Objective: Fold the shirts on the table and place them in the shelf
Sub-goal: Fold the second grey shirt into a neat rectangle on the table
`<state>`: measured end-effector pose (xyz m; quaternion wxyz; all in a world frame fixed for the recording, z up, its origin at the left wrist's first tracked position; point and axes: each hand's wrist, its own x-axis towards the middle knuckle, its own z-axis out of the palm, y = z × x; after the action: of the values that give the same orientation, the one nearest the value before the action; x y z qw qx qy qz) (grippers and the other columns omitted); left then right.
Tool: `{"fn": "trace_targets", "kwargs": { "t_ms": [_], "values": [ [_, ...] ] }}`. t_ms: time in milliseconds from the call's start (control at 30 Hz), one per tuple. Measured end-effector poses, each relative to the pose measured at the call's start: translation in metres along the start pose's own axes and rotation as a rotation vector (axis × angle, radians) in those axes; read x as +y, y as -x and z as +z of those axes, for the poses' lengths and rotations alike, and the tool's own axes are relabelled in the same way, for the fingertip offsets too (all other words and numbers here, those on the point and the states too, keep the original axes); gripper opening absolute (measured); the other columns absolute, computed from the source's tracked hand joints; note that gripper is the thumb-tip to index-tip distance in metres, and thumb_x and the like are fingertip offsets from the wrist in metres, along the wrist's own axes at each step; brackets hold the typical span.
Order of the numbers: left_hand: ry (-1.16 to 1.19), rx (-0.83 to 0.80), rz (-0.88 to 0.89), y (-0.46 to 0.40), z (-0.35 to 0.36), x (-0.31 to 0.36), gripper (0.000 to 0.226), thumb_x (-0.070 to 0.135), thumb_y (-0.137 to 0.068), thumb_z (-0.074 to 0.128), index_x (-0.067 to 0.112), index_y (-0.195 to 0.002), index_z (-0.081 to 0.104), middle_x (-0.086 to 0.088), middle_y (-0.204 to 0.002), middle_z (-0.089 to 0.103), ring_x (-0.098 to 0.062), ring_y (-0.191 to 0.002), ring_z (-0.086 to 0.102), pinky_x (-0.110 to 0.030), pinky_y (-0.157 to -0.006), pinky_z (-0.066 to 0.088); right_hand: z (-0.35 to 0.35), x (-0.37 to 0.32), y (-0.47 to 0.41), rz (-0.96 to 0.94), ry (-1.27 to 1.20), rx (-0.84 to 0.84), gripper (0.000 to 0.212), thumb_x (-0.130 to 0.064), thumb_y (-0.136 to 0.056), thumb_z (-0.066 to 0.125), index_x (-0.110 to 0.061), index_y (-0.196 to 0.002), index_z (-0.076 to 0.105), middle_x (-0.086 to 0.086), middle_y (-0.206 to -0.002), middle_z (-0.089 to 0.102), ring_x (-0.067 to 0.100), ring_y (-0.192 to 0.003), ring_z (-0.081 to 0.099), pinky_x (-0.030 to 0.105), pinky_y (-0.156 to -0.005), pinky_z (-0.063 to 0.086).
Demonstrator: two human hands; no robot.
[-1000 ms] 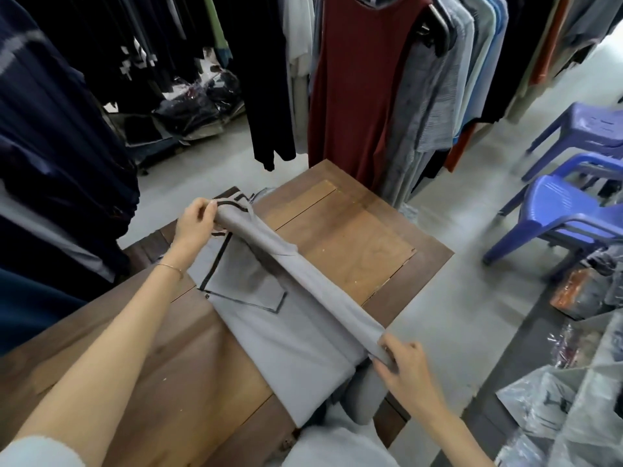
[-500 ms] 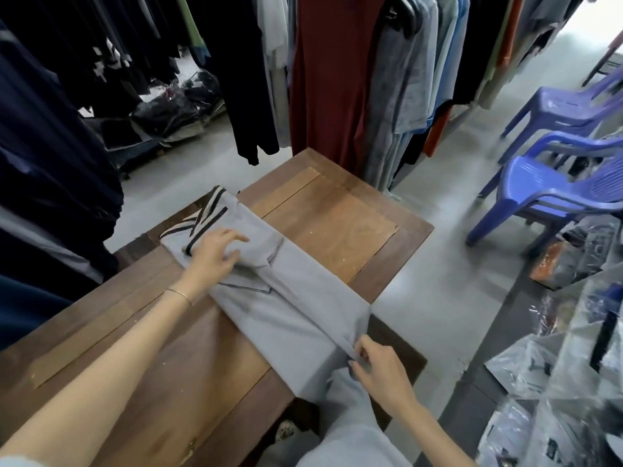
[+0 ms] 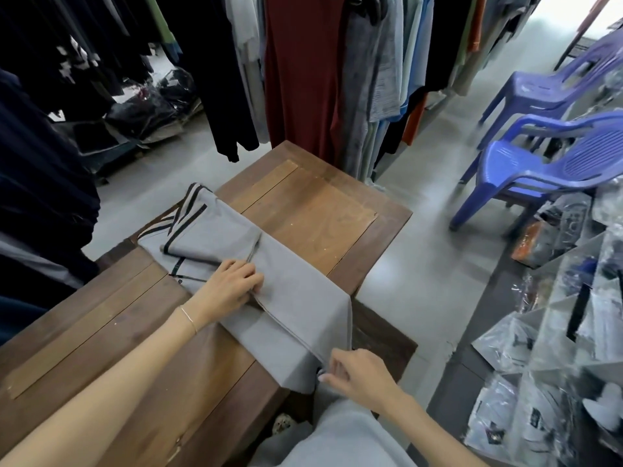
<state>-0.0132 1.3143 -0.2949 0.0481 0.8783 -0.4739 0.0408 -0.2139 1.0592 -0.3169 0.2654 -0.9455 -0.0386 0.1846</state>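
Nearest me, my right hand (image 3: 359, 374) pinches the shirt's (image 3: 296, 298) hem where it hangs over the table's (image 3: 111, 335) near edge, fingers curled round the fabric. Further in, my left hand (image 3: 229, 288) rests on the middle of the shirt, fingers bent and gripping the folded-over edge. The grey shirt lies lengthwise across the table, sleeve folded in, its striped collar (image 3: 183, 210) at the far end. Beyond hang clothes (image 3: 296, 69); blue chairs (image 3: 546, 156) stand off right.
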Motion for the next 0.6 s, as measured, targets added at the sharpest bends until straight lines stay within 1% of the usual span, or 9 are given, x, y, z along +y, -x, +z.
{"fn": "trace_targets", "kwargs": {
  "t_ms": [67,133,233,300,367,400,467,533,600],
  "values": [
    [-0.023,0.008,0.005,0.001,0.001,0.002,0.038,0.002,-0.052,0.062,0.022,-0.08,0.044,0.003,-0.076,0.047,-0.02,-0.072,0.048,-0.03,-0.069,0.029,-0.002,0.009,-0.003,0.024,0.003,-0.001,0.033,-0.054,-0.091,0.048,-0.022,-0.09,0.055,-0.014,-0.07,0.052,0.009,-0.068,0.052,0.029,-0.066,0.045],
    [-0.041,0.034,0.024,0.001,0.002,0.007,0.022,0.009,-0.061,0.045,0.021,-0.079,0.046,0.003,-0.075,0.047,-0.021,-0.07,0.048,-0.03,-0.069,0.03,-0.009,0.02,-0.011,0.087,-0.091,0.072,0.024,-0.044,-0.094,0.052,-0.02,-0.092,0.058,-0.013,-0.07,0.056,0.007,-0.065,0.052,0.028,-0.061,0.045],
    [-0.05,0.047,0.072,0.001,0.007,0.015,0.023,0.013,-0.064,0.033,0.02,-0.076,0.052,0.002,-0.074,0.048,-0.019,-0.074,0.044,-0.03,-0.071,0.029,-0.025,0.036,-0.031,0.228,-0.223,0.174,0.014,-0.029,-0.092,0.059,-0.019,-0.102,0.062,-0.009,-0.072,0.061,0.003,-0.064,0.056,0.018,-0.057,0.042],
    [-0.034,0.037,0.074,0.002,0.012,0.018,0.025,0.012,-0.066,0.032,0.021,-0.078,0.051,0.002,-0.075,0.048,-0.019,-0.073,0.048,-0.031,-0.07,0.031,-0.035,0.046,-0.046,0.294,-0.337,0.197,0.024,-0.022,-0.09,0.064,-0.018,-0.112,0.06,-0.008,-0.072,0.061,0.006,-0.068,0.057,0.023,-0.063,0.045],
    [-0.019,0.025,0.053,0.003,0.016,0.019,0.025,0.012,-0.067,0.031,0.023,-0.081,0.049,0.003,-0.077,0.048,-0.02,-0.071,0.051,-0.031,-0.07,0.03,-0.043,0.052,-0.06,0.324,-0.425,0.138,0.033,-0.019,-0.086,0.069,-0.015,-0.117,0.058,-0.003,-0.073,0.06,0.012,-0.071,0.058,0.028,-0.068,0.045],
    [-0.019,0.019,0.045,0.004,0.016,0.02,0.025,0.013,-0.067,0.031,0.024,-0.081,0.048,0.003,-0.078,0.048,-0.02,-0.071,0.051,-0.031,-0.069,0.029,-0.047,0.054,-0.065,0.321,-0.474,0.089,0.034,-0.019,-0.084,0.072,-0.013,-0.115,0.058,-0.001,-0.071,0.06,0.013,-0.07,0.058,0.028,-0.067,0.045],
    [-0.018,0.0,0.036,0.004,0.017,0.021,0.025,0.013,-0.067,0.031,0.025,-0.082,0.048,0.003,-0.078,0.048,-0.018,-0.073,0.047,-0.031,-0.068,0.028,-0.052,0.055,-0.069,0.292,-0.565,0.002,0.032,-0.018,-0.082,0.074,-0.007,-0.109,0.063,-0.001,-0.063,0.058,0.009,-0.059,0.056,0.02,-0.058,0.044],
    [-0.015,-0.016,0.029,0.004,0.016,0.022,0.026,0.013,-0.067,0.031,0.025,-0.083,0.047,0.003,-0.079,0.048,-0.016,-0.074,0.042,-0.03,-0.068,0.028,-0.052,0.055,-0.07,0.266,-0.598,-0.027,0.028,-0.018,-0.081,0.075,-0.004,-0.104,0.067,-0.002,-0.058,0.052,0.008,-0.054,0.051,0.014,-0.054,0.041],
    [-0.004,-0.027,0.016,0.004,0.016,0.022,0.027,0.013,-0.066,0.031,0.026,-0.083,0.047,0.004,-0.079,0.048,-0.014,-0.076,0.039,-0.029,-0.067,0.026,-0.047,0.056,-0.072,0.267,-0.595,0.004,0.023,-0.021,-0.08,0.076,-0.003,-0.094,0.071,-0.001,-0.056,0.05,0.012,-0.057,0.047,0.021,-0.058,0.041]
  ]
}}
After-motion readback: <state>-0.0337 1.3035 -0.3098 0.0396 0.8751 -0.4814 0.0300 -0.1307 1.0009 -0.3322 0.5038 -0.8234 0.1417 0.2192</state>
